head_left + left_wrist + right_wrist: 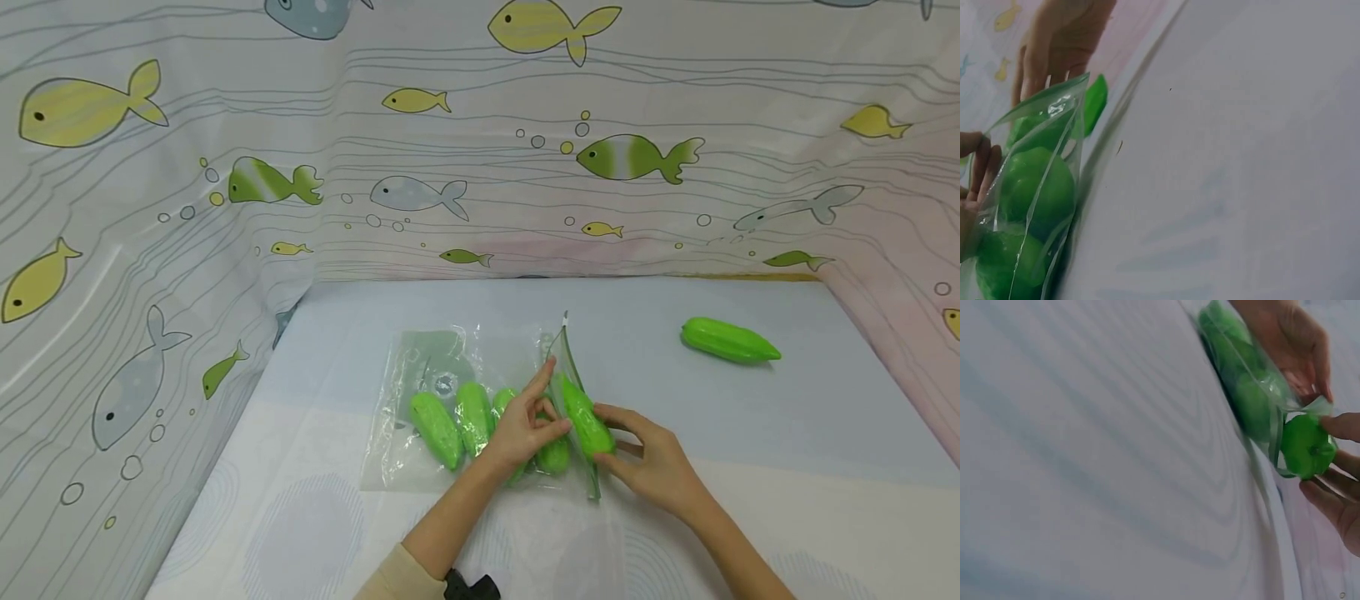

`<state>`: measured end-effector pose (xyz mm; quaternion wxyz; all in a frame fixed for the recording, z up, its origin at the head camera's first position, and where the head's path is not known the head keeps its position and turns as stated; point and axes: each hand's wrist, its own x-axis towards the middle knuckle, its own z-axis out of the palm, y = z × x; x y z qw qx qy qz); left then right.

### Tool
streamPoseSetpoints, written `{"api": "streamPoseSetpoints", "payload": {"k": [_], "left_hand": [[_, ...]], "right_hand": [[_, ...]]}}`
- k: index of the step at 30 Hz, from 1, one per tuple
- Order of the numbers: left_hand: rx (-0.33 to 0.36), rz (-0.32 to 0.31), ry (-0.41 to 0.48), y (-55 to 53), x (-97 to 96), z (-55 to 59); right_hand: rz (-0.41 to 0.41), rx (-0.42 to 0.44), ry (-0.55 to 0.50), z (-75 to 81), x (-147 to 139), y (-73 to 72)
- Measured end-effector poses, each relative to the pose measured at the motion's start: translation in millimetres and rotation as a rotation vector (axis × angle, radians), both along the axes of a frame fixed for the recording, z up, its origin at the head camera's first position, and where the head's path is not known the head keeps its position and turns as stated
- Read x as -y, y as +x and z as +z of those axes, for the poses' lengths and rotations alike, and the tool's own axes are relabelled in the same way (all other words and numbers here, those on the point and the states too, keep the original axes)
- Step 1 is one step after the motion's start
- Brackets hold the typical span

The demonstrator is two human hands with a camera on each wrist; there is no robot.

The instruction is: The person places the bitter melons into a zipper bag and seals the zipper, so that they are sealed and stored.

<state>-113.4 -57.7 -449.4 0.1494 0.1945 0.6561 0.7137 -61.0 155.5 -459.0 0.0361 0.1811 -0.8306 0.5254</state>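
Note:
A clear zip-top plastic bag (382,458) lies on the table with several ridged green toy vegetables (437,431) inside. My left hand (517,429) holds the bag by its upper layer near the mouth, index finger stretched along the edge. The mouth gapes toward the right. Between the fingers and thumb of my right hand (652,462) is another green toy vegetable (587,421), its tapered end at the mouth of the bag. Its lobed, stemmed end faces the right wrist view, with fingertips (1317,490) around it. My left forearm and hand partly hide the bagged vegetables.
One more green toy vegetable (730,340) lies alone at the back right of the table (810,400). A fish-patterned curtain (525,167) surrounds the back and sides. Something small and black (471,586) shows beside my left sleeve at the front edge.

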Motion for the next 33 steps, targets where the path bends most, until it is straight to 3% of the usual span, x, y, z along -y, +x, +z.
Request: {"api": "streamPoseSetpoints", "payload": {"k": [15,17,22,24,33], "left_hand": [[-0.003,0.008,-0.04,-1.7,-1.2,1.4],[-0.002,0.0,-0.047,-0.2,-0.3,9.4],[0.007,-0.019,-0.063,-2.8,0.3,11.8],[0.003,-0.013,-0.064,-5.4,-0.3,4.7],[-0.012,0.007,-0.032,-3.8,-0.3,6.5]], "right_hand": [[0.072,0.091,-0.052,4.8,6.2,2.0],[0.078,0.1,-0.062,5.4,7.2,2.3],[0.078,0.13,-0.061,7.2,7.6,4.0],[0.079,0.138,-0.051,7.1,7.5,4.8],[0.152,0.093,-0.021,3.5,8.3,6.9]]}}
